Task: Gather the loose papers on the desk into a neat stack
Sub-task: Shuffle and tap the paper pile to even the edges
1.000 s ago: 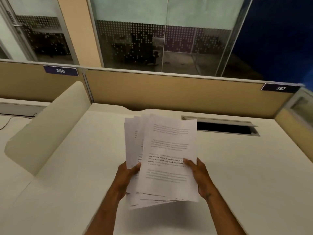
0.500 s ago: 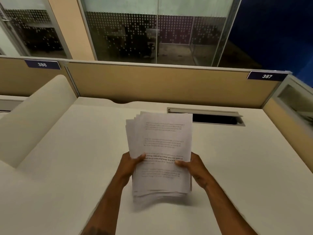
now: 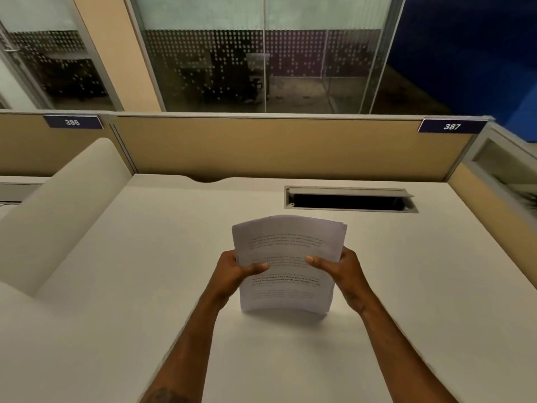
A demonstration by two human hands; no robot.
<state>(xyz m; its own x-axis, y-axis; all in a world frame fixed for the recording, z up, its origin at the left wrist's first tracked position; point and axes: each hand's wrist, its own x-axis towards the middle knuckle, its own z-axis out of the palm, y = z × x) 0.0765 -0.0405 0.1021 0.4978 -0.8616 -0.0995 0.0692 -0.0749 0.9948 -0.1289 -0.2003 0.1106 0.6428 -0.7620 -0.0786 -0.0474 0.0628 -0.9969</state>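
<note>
A stack of white printed papers (image 3: 286, 245) stands nearly upright on its bottom edge on the white desk (image 3: 436, 286), its sheets lined up and bowed slightly. My left hand (image 3: 234, 271) grips the stack's left side with the thumb across the front page. My right hand (image 3: 341, 270) grips the right side the same way. Both sets of fingers are hidden behind the sheets. No other loose sheet shows on the desk.
An open cable slot (image 3: 348, 200) is cut in the desk behind the stack. A tan partition (image 3: 276, 146) with labels 386 and 387 closes the far edge. A curved white divider (image 3: 55, 207) rises on the left, a tan side panel (image 3: 491, 210) on the right.
The fanned, uneven sheets have been squared into one aligned stack. The stack was tipped upright onto its bottom edge, and both hands slid up to grip its sides.
</note>
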